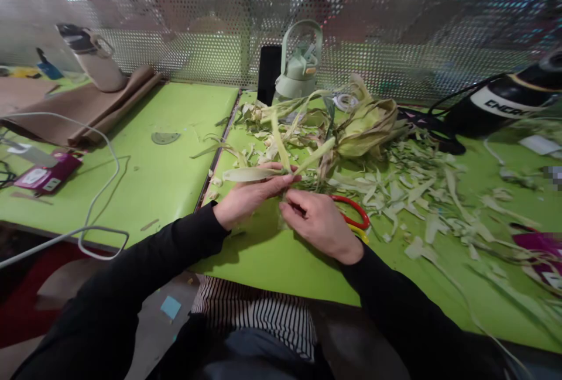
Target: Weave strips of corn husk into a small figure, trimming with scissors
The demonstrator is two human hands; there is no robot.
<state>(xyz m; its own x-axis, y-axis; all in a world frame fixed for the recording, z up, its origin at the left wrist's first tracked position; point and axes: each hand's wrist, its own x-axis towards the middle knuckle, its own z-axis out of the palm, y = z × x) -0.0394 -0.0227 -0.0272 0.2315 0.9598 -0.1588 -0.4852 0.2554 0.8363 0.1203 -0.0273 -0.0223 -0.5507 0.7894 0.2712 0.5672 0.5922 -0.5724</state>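
Pale green corn husk strips [279, 141] fan out from between the fingers of my left hand [252, 195], which is closed on their joined base. One broad strip points left and two others rise away from me. Just to the right, my right hand [318, 219] is curled with thumb and forefinger pinched below that base. What the pinch holds, if anything, is hidden. Scissors with red and yellow handles [355, 211] lie beside my right hand, partly covered by it. Behind the hands sits a larger bundle of dry husks [366, 125].
Husk scraps [408, 184] spread over the green table's right side. A pale green bottle [298, 72] and a dark phone [268, 72] stand at the back. Further left are a protractor [165, 137], a white cable [116, 163] and a beige flask [99, 64]; a black bottle [496, 102] leans right.
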